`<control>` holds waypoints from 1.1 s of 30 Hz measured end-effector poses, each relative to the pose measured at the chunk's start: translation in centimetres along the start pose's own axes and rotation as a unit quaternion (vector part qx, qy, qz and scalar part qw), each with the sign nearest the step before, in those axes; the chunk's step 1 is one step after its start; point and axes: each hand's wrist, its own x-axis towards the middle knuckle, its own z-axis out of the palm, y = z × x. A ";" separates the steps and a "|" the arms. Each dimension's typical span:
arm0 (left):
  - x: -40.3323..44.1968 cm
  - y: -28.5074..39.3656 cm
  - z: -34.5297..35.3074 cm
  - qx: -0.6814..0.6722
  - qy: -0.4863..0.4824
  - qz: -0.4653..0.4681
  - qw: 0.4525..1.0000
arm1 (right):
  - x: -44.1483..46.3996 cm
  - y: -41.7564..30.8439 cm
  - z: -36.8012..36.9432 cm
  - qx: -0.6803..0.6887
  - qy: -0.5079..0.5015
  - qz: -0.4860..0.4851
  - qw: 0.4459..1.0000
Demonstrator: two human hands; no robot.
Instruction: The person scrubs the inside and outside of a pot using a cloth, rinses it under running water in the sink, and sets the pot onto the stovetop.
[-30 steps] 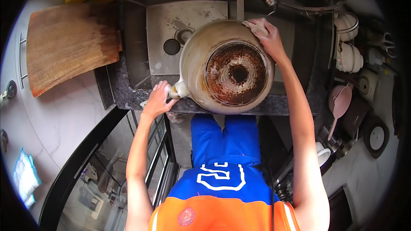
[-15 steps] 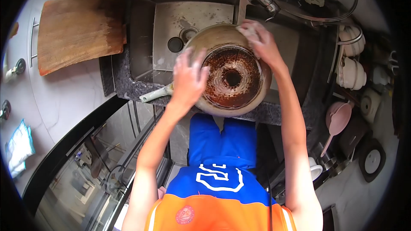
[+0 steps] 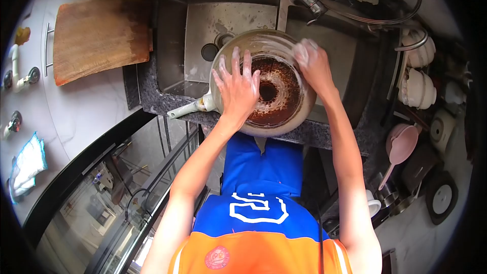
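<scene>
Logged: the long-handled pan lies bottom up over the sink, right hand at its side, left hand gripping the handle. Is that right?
Not quite: in the head view, the left hand is spread on the upturned long-handled pan itself, not gripping the handle. The rest stands.

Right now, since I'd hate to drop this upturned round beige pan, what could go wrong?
The pan seems to overhang the dark speckled stone counter edge, so it could tip. The foamy bare left hand lies flat on it, off its pale green handle, and might slide.
</scene>
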 end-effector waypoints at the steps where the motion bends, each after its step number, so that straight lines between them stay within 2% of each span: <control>1: 0.0 0.2 -0.1 0.015 0.005 -0.003 1.000 | -0.8 0.6 0.0 -0.015 0.019 -0.012 1.000; 3: 0.0 0.3 -0.1 0.032 0.007 0.000 0.999 | -0.8 1.7 1.1 -0.028 0.042 -0.020 0.999; 5: 0.0 0.2 0.2 0.039 0.014 0.001 0.999 | 2.6 3.3 3.2 -0.017 0.061 -0.213 0.975; 6: 0.0 0.2 0.2 0.043 0.017 0.003 0.999 | 4.1 3.5 3.7 -0.016 0.063 -0.211 0.975; 8: -0.1 0.4 0.0 0.043 0.013 0.004 0.999 | 6.1 3.3 4.1 0.143 -0.098 -0.129 0.976; 9: 0.1 0.4 -0.1 0.040 0.015 0.004 0.999 | 5.2 2.8 3.2 0.146 -0.094 -0.126 0.977; 11: 0.2 0.3 0.0 0.036 0.017 0.014 0.999 | 0.8 1.0 0.4 0.146 -0.046 -0.037 0.987; 12: 0.2 0.3 0.0 0.039 0.018 0.013 0.999 | -1.9 1.0 0.0 0.149 0.022 -0.051 0.987; 13: 0.1 0.4 0.0 0.042 0.019 0.010 0.999 | -4.6 0.9 -0.2 0.150 0.025 -0.046 0.987; 15: 0.3 0.4 0.0 0.044 0.024 0.013 0.999 | -7.2 0.7 -0.4 0.107 0.139 -0.075 0.982; 16: 0.1 0.4 0.0 0.046 0.024 0.018 0.999 | -6.7 1.0 -0.4 0.108 0.142 -0.072 0.981; 19: 0.2 0.5 0.1 0.032 0.031 0.024 0.999 | -1.9 3.4 0.7 0.178 0.056 0.039 0.982; 20: 0.2 0.3 0.3 0.045 0.035 0.030 0.998 | 0.4 5.5 2.1 0.216 0.020 0.027 0.976; 23: 0.4 0.5 0.0 0.032 0.025 0.032 0.999 | 0.8 5.5 2.5 0.176 0.041 0.029 0.983; 27: 0.3 0.3 0.4 0.002 0.024 0.030 0.999 | -9.6 3.2 0.7 0.162 0.150 -0.007 0.975; 29: 0.5 0.5 0.5 0.005 0.019 0.023 1.000 | -13.3 2.2 1.7 0.184 0.169 0.047 0.967; 31: 0.4 0.4 0.5 -0.005 0.019 0.032 0.999 | -11.0 2.9 1.6 0.167 0.190 0.027 0.967; 33: 0.5 0.3 0.6 0.004 0.013 0.040 0.999 | -6.1 6.0 1.2 0.194 0.117 0.046 0.973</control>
